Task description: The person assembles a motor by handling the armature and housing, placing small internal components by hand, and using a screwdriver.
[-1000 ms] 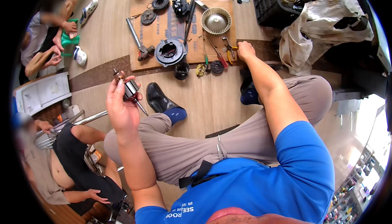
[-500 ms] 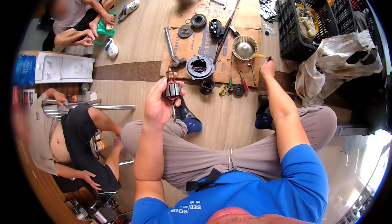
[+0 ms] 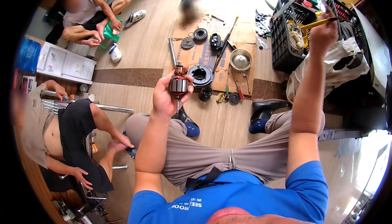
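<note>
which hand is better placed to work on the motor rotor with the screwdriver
Probably the right hand: it already grips the yellow-handled screwdriver, raised free, while the left hand is fully occupied holding the rotor upright.

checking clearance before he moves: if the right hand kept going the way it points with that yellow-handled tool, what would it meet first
Probably the black plastic crate: the right hand aims its yellow-handled tool leftward over it. Depth is unclear, so it might pass above.

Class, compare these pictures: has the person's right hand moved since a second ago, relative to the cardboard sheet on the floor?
Yes. The right hand has lifted off the cardboard sheet, now raised beside the black crate, gripping a yellow-handled tool.
</note>
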### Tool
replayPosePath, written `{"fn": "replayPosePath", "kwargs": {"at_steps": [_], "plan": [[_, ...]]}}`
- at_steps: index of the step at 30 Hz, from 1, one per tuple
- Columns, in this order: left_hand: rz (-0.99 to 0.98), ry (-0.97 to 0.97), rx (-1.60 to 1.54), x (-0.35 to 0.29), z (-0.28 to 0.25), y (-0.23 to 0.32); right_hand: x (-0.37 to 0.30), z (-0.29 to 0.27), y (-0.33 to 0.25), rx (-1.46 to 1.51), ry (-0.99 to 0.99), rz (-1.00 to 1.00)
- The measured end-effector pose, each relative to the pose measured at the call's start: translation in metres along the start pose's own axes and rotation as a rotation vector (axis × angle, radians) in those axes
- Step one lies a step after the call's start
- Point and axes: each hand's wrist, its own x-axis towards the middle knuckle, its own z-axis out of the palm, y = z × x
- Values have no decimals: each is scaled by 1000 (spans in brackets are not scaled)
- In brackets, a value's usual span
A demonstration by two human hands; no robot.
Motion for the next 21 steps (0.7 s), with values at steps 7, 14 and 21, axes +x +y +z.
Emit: {"fn": "replayPosePath", "kwargs": {"at_steps": [7, 14, 21], "plan": [[136, -118, 164, -1, -6, 3, 14, -75, -78, 978, -585, 412], [89, 60, 104, 0, -17, -4, -119, -62, -168, 940, -1600, 497], [30, 184, 4, 3, -5, -15, -183, -24, -163, 807, -1512, 1085]]}}
